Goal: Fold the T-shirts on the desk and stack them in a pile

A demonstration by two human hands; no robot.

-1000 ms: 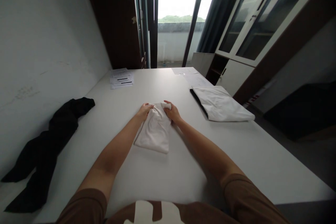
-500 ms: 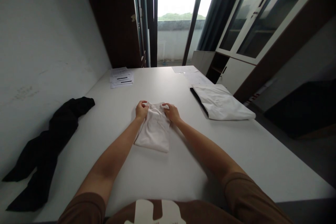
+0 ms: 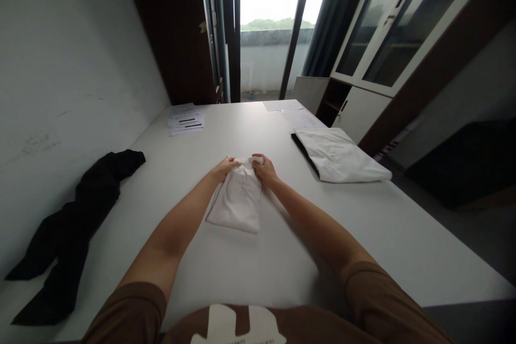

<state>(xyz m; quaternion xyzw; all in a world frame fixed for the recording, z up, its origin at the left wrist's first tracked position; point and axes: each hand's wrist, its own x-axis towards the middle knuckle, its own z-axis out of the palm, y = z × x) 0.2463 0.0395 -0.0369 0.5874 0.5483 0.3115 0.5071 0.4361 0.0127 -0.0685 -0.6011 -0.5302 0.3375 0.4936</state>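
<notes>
Your left hand (image 3: 222, 169) and right hand (image 3: 266, 172) pinch the pale cloth (image 3: 238, 202), likely to hold the edge between them straight.

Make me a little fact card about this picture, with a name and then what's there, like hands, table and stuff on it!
Left hand: pinching the far edge of the pale cloth, at its left
Left hand spot: left hand
Right hand: right hand, gripping the same edge, at its right
Cloth: pale cloth, wrinkled, near part lying flat
Table: white table
Left side: black garment
Right side: folded white fabric
Far left: papers
</notes>
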